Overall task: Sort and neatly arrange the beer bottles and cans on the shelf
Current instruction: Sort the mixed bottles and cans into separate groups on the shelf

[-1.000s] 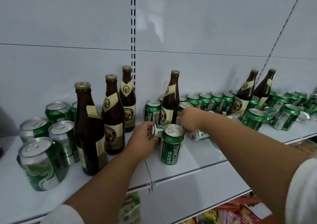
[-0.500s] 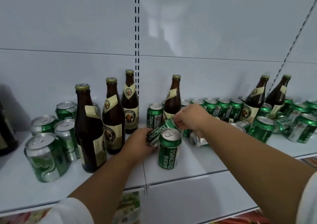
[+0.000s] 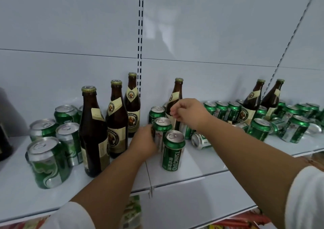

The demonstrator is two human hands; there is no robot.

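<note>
White shelf, TSINGTAO can (upright)

You've got three brown bottles upright left of centre, one mid-frame, two leaning at right. Green cans: upright cluster lower left, two centre front, one tipped, a jumble right, all on the white shelf.

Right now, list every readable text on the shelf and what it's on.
"TSINGTAO", plus Chinese characters too small to read: front green can.
"...ziskaner" (partial): third brown bottle.
"...skaner" (partial): second brown bottle.
Unreadable: the can held by the left hand, the toppled can, the bottle behind the right hand, the right-side cans.
</note>
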